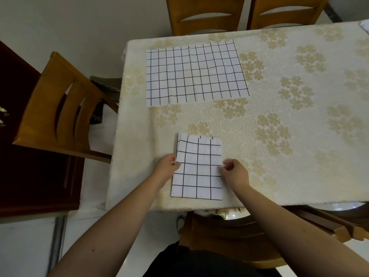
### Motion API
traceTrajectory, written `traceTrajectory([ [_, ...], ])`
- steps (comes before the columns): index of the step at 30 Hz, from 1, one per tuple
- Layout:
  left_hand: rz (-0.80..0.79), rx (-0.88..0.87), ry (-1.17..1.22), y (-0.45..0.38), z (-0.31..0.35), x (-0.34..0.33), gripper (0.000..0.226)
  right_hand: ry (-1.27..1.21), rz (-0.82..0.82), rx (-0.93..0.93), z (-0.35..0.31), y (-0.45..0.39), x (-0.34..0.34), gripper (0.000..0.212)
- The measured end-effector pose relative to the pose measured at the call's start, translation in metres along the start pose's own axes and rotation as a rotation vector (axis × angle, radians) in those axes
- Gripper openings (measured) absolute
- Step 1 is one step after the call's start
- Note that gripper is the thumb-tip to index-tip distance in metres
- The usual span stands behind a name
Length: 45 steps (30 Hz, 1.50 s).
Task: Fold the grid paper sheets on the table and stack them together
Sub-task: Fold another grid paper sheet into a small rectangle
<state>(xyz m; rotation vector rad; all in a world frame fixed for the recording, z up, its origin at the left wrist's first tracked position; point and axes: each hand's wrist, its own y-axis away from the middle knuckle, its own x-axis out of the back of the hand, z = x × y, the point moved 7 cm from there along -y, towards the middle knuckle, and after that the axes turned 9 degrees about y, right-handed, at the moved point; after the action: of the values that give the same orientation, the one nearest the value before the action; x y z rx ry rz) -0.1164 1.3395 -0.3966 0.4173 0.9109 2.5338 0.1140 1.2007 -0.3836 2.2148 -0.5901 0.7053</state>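
Left hand [166, 166] and right hand [233, 172] pinching folded grid sheet [197, 172] edges, fingertips hidden, both grips closed

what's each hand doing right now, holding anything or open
Left hand: closed on the left edge of the folded grid paper.
Right hand: fingers curled at the folded grid paper's right edge; grip cannot be told.

A table [299, 136] under a cream tablecloth [269, 176] with a pale gold flower pattern fills the middle. Two wooden chairs [207, 15] stand at its far edge, another wooden chair [58, 108] at its left side. A dark reddish-brown cabinet [24, 166] sits far left on the glossy white floor [26, 246]
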Motion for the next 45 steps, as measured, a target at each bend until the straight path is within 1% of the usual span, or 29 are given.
traceTrajectory([
  [2, -0.061, -0.01, 0.001, 0.003, 0.001, -0.001, 0.029, -0.017, -0.008, 0.009, 0.001, 0.0, 0.0, 0.03],
  [4, -0.088, -0.027, -0.002, 0.006, 0.004, 0.0, 0.028, -0.032, -0.024, 0.018, 0.002, 0.0, 0.0, 0.034],
  [11, -0.051, -0.057, 0.014, 0.006, -0.001, 0.012, 0.02, -0.045, -0.051, 0.061, 0.0, 0.003, -0.001, 0.051],
  [12, -0.058, -0.05, 0.011, 0.006, -0.003, 0.013, 0.023, -0.034, -0.072, 0.075, -0.001, 0.004, -0.001, 0.053],
  [13, -0.07, -0.044, 0.022, 0.007, -0.004, 0.014, 0.027, -0.024, -0.098, 0.095, -0.003, 0.004, -0.002, 0.052],
  [16, -0.106, -0.029, 0.068, 0.012, -0.007, 0.014, 0.038, -0.028, -0.197, 0.189, -0.006, 0.003, -0.007, 0.041],
  [18, -0.137, -0.015, 0.062, 0.013, -0.01, 0.014, 0.046, -0.047, -0.27, 0.202, -0.009, 0.004, -0.01, 0.036],
  [20, -0.177, -0.001, 0.057, 0.014, -0.013, 0.014, 0.047, -0.077, -0.306, 0.209, -0.013, 0.006, -0.012, 0.029],
  [23, -0.22, 0.013, 0.059, 0.018, -0.012, 0.014, 0.038, -0.098, -0.27, 0.226, -0.013, 0.006, -0.009, 0.021],
  [27, -0.248, 0.025, 0.09, 0.02, -0.01, 0.013, 0.03, -0.078, -0.186, 0.25, -0.009, 0.005, 0.001, 0.028],
  [31, -0.258, 0.022, 0.121, 0.019, -0.007, 0.014, 0.021, -0.065, -0.114, 0.227, -0.003, 0.002, 0.01, 0.027],
  [34, -0.225, 0.023, 0.137, 0.016, -0.004, 0.016, 0.018, -0.073, -0.085, 0.213, -0.001, 0.0, 0.013, 0.028],
  [36, -0.166, 0.027, 0.136, 0.014, -0.003, 0.018, 0.019, -0.071, -0.063, 0.218, -0.003, 0.001, 0.014, 0.026],
  [38, -0.124, -0.003, 0.103, 0.013, -0.001, 0.019, 0.015, -0.079, -0.022, 0.219, -0.005, 0.003, 0.016, 0.023],
  [40, -0.096, -0.063, 0.003, 0.012, -0.001, 0.018, 0.002, -0.094, 0.017, 0.213, -0.006, 0.005, 0.017, 0.023],
  [43, -0.026, -0.135, -0.189, 0.01, 0.001, 0.017, 0.016, -0.031, 0.026, 0.237, -0.009, 0.009, 0.011, 0.022],
  [45, 0.013, -0.165, -0.248, 0.009, 0.003, 0.016, 0.019, 0.065, 0.042, 0.315, -0.014, 0.012, 0.005, 0.023],
])
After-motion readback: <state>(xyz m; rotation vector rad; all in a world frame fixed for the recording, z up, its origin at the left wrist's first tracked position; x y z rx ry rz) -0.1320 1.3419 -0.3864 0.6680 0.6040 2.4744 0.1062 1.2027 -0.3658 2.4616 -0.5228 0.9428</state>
